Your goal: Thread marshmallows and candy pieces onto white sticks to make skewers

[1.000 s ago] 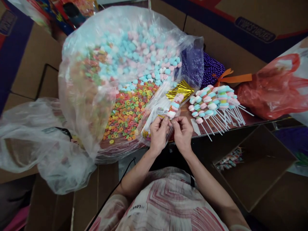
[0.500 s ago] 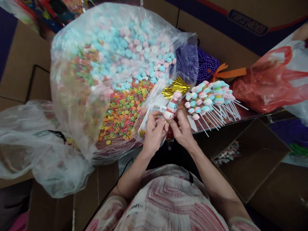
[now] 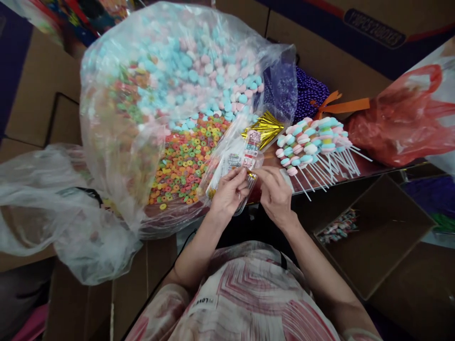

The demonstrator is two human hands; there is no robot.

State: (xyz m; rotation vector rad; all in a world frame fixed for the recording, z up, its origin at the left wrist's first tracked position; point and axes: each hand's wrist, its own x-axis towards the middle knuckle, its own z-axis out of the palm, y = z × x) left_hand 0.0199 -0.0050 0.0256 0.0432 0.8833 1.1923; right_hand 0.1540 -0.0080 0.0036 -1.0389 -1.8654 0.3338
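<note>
At the near edge of the desk, left hand and right hand meeting over a wrapped candy skewer in a clear printed sleeve. Left grip pinching the sleeve's neck; right grip closed on a gold twist tie there. Seemingly mid-step: sealing the sleeve. Next called for, by the look of it: winding the tie tight while holding the neck gathered. Just right, a pile of bare skewers; far left, the big candy bag.

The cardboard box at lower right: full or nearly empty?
Nearly empty. The cardboard box shows mostly bare brown floor, with only a small heap of wrapped candy skewers in its far-left corner.
</note>
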